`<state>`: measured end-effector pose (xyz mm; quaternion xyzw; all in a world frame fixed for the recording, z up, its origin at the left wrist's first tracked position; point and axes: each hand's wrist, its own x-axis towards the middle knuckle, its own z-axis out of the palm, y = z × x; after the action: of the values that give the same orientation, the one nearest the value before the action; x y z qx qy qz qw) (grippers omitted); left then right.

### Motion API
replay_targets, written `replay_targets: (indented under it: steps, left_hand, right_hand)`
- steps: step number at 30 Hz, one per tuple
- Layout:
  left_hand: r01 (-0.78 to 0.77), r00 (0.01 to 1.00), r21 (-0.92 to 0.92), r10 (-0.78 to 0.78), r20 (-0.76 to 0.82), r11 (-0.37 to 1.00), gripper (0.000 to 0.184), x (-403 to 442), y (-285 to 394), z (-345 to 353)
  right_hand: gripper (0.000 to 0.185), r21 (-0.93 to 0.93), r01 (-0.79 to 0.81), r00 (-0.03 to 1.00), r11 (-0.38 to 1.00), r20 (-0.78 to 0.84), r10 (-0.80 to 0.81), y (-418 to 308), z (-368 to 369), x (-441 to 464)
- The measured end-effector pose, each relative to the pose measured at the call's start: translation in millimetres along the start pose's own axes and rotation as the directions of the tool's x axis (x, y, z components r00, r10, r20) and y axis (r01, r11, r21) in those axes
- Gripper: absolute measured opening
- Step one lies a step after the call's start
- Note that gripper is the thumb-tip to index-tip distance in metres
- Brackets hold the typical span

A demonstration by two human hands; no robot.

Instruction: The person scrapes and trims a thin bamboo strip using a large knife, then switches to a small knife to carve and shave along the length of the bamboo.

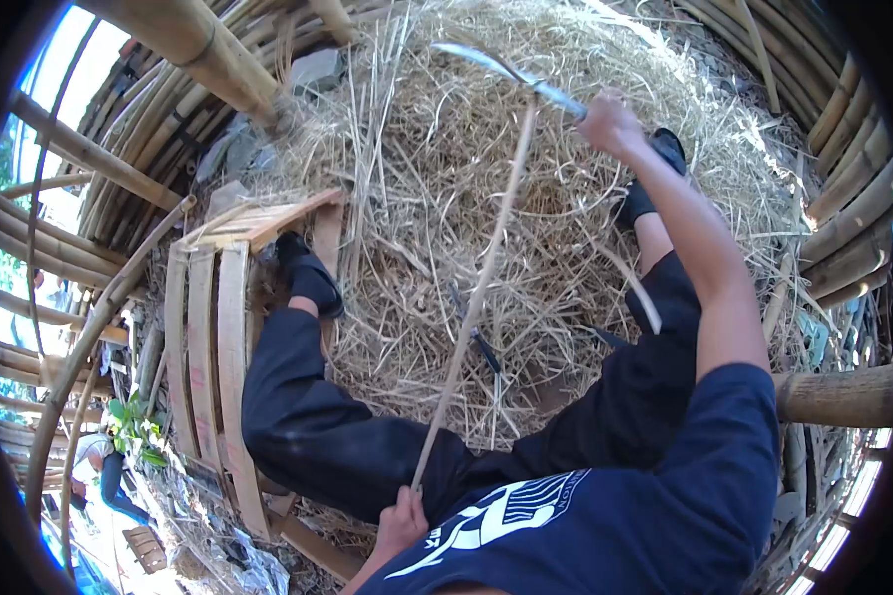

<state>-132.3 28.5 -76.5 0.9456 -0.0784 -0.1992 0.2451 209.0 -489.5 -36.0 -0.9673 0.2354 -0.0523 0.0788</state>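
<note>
- While your right hand (610, 124) is closed round the handle end of a knife (561, 97), its blade points to your left above the straw-like shavings (417, 268).
- Your left hand (400, 521), low by your lap, has its fingers closed on the near end of a long thin strip (478, 293).
- That strip slants up and away between your legs, its far end at the blade; whether they touch, you cannot tell.
- Left of your left leg stands a slatted wooden crate (203, 347).
</note>
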Motion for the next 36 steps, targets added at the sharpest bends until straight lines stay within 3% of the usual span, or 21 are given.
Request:
replay_targets:
  steps: [1,3,6,8,12,13,14,15,16,17,19,20,22,24,25,26,28,30,34,36]
  left_hand:
    - [0.001,1.0,-0.039,-0.002,-0.024,0.999,0.013,3,11,-9]
    - [0.037,0.999,-0.106,-0.037,0.007,0.994,0.013,6,8,-7]
    - [0.038,0.999,-0.11,-0.04,-0.01,0.993,0.012,7,11,-7]
    - [0.033,0.999,-0.098,-0.036,-0.028,0.995,0.012,7,10,-6]
    - [0.034,0.999,-0.106,-0.034,-0.006,0.994,0.011,7,8,-5]
    - [0.047,0.999,-0.074,-0.047,0.005,0.996,0.011,6,7,-7]
    - [0.063,0.998,-0.044,-0.062,0.023,0.997,0.011,1,6,-7]
    - [0.063,0.998,-0.039,-0.062,0.033,0.997,0.011,-6,3,-7]
    - [0.022,1.0,-0.056,-0.021,0.019,0.998,0.011,-9,-1,-4]
    - [-0.026,1.0,-0.065,0.025,-0.017,0.998,0.011,-5,-7,-4]
    - [0.0,0.999,-0.071,-0.004,-0.052,0.998,0.013,-6,-15,0]
    - [-0.025,0.997,-0.086,0.018,-0.075,0.996,0.015,-5,-17,4]
    - [0.031,0.998,-0.148,-0.04,-0.058,0.989,0.016,-6,-19,7]
    - [0.068,0.997,-0.297,-0.071,-0.001,0.952,0.014,1,-13,-3]
    - [0.033,0.999,-0.286,-0.037,-0.007,0.958,0.013,2,-15,-4]
    - [0.03,0.999,-0.282,-0.032,-0.001,0.959,0.013,4,-15,-7]
    - [0.024,0.998,-0.322,-0.001,0.07,0.946,0.013,5,-11,-12]
    - [0.03,0.996,-0.344,0.001,0.09,0.939,0.014,6,-4,-16]
    - [0.051,0.992,-0.342,-0.009,0.122,0.938,0.015,5,-1,-19]
    - [0.058,0.993,-0.344,-0.02,0.113,0.937,0.016,5,0,-19]
  right_hand:
    - [0.022,0.071,-0.047,0.996,0.996,0.08,0.042,-7,-3,-17]
    - [0.023,0.047,0.101,0.988,0.994,0.111,-0.106,-12,8,-40]
    - [0.022,-0.011,0.282,0.899,0.959,0.353,-0.26,-22,20,-75]
    - [0.02,0.009,0.467,0.825,0.884,0.354,-0.44,-23,28,-104]
    - [0.019,-0.043,0.636,0.697,0.771,0.459,-0.55,-19,31,-90]
    - [0.019,-0.258,0.612,0.77,0.747,0.408,-0.49,-12,26,-67]
    - [0.017,-0.286,0.387,0.918,0.876,0.207,-0.338,18,51,-20]
    - [0.02,-0.138,0.034,0.977,0.99,0.212,-0.004,30,29,12]
    - [0.026,-0.098,-0.178,0.983,0.979,0.023,0.181,53,31,40]
    - [0.03,0.119,-0.386,0.916,0.915,-0.066,0.395,67,30,48]
    - [0.046,0.445,-0.485,0.848,0.753,0.031,0.528,120,49,79]
    - [0.052,0.393,-0.443,0.869,0.806,-0.034,0.494,122,41,68]
    - [0.054,0.413,-0.435,0.877,0.8,-0.009,0.481,138,52,66]
    - [0.049,0.204,-0.288,0.885,0.936,-0.318,0.341,151,69,52]
    - [0.049,0.157,-0.327,0.913,0.932,-0.203,0.354,136,57,31]
    - [0.049,0.157,-0.335,0.91,0.929,-0.202,0.363,119,47,14]
    - [0.054,0.075,-0.265,0.945,0.961,0.218,0.243,94,35,-14]
    - [0.051,0.123,-0.277,0.929,0.953,0.286,0.233,80,62,-32]
    - [0.049,0.066,-0.156,0.931,0.986,0.342,0.124,34,70,-45]
    - [0.048,0.012,-0.07,0.964,0.997,0.258,0.064,19,69,-37]
